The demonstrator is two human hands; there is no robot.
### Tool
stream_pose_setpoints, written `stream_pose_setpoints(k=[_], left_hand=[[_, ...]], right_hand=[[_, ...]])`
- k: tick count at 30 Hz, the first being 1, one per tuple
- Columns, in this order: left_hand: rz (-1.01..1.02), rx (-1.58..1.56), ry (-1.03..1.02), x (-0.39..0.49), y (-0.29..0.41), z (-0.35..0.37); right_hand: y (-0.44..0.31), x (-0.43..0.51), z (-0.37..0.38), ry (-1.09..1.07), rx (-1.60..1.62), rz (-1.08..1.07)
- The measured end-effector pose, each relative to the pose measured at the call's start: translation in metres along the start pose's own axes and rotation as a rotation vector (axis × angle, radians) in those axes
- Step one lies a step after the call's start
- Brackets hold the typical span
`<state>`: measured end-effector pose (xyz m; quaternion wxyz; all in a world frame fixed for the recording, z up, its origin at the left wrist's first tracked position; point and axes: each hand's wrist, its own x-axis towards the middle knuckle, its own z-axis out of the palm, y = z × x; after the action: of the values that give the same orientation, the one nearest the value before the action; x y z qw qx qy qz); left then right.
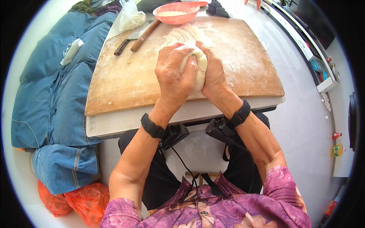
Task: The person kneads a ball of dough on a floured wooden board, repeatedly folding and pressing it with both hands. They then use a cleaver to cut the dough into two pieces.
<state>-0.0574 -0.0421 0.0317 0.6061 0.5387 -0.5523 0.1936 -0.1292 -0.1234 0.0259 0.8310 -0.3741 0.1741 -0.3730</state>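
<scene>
A pale lump of dough (201, 68) is held between my two hands, over the near middle of a floured wooden board (128, 82). My left hand (175, 71) wraps its left side, the thumb pressed against it. From the right, my right hand (214, 71) cups the lump, with part of its fingers hidden behind it. Loose flour (185, 34) lies on the board just beyond. Farther left rest a wooden rolling pin (145, 35) and a knife with a dark handle (122, 47), its blade partly beneath the pin.
A red plastic scoop (179, 12) holding flour stands at the board's far edge, beside a clear plastic bag (131, 18) and a black cloth (217, 9). A blue-covered sofa (42, 85) runs along the left. Black devices (175, 135) are strapped at both wrists, with a cable hanging down.
</scene>
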Motion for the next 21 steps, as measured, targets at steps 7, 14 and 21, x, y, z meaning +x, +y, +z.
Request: stream_pose_setpoints(k=[7, 14, 21], left_hand=[[0.173, 0.043, 0.187, 0.02, -0.008, -0.013], [-0.168, -0.317, -0.048, 0.005, -0.01, 0.006], [-0.009, -0.084, -0.175, 0.005, -0.016, 0.003]], right_hand=[[-0.013, -0.009, 0.013, -0.261, 0.39, 0.205], [-0.007, 0.006, -0.01, -0.039, 0.362, 0.163], [-0.005, 0.004, -0.011, -0.125, 0.206, 0.063]])
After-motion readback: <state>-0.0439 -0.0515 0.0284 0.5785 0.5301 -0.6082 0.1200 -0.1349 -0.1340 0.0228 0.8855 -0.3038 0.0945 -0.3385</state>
